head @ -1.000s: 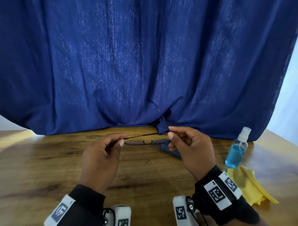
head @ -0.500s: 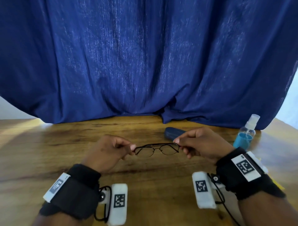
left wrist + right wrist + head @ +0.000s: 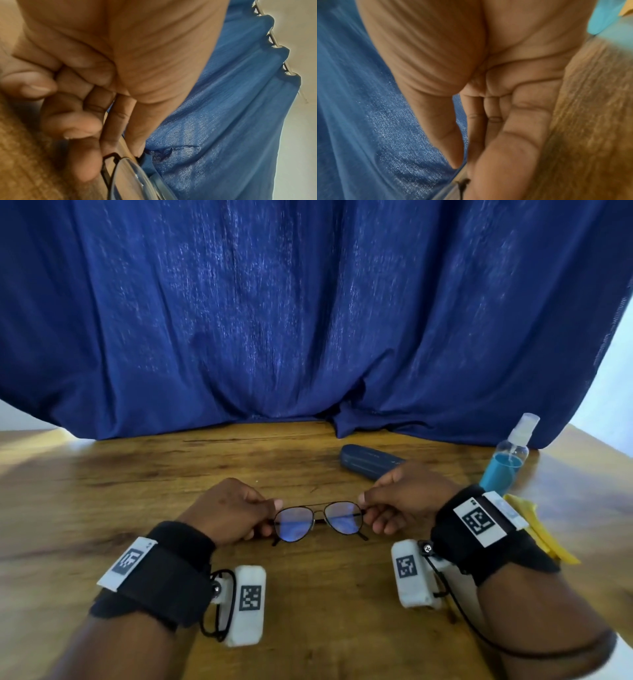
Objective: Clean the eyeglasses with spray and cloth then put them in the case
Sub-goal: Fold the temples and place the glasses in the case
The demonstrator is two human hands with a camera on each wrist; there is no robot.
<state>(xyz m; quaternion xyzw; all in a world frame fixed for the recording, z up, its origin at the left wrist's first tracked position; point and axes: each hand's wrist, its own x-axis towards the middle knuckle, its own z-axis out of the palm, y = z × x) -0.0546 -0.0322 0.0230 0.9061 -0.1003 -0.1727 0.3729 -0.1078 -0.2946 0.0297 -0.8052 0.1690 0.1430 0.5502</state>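
Thin black-framed eyeglasses (image 3: 318,520) hang just above the wooden table (image 3: 102,491), lenses facing me. My left hand (image 3: 236,513) pinches their left end between thumb and fingers, and the left wrist view shows the frame corner (image 3: 111,158) at my fingertips. My right hand (image 3: 404,501) pinches the right end; a dark bit of frame (image 3: 462,182) shows in the right wrist view. A closed dark blue case (image 3: 370,461) lies behind my right hand. A clear spray bottle (image 3: 507,460) of blue liquid stands at the right. A yellow cloth (image 3: 534,529) lies partly hidden behind my right wrist.
A blue curtain (image 3: 308,320) hangs along the table's far edge and rests on the wood. Bare wood stretches to the left and in front of my hands. The table's right edge (image 3: 599,446) runs past the bottle.
Both hands have lowered the glasses toward me and the table. The glasses have turned so the lenses face up at me. The case now shows beyond my right hand.
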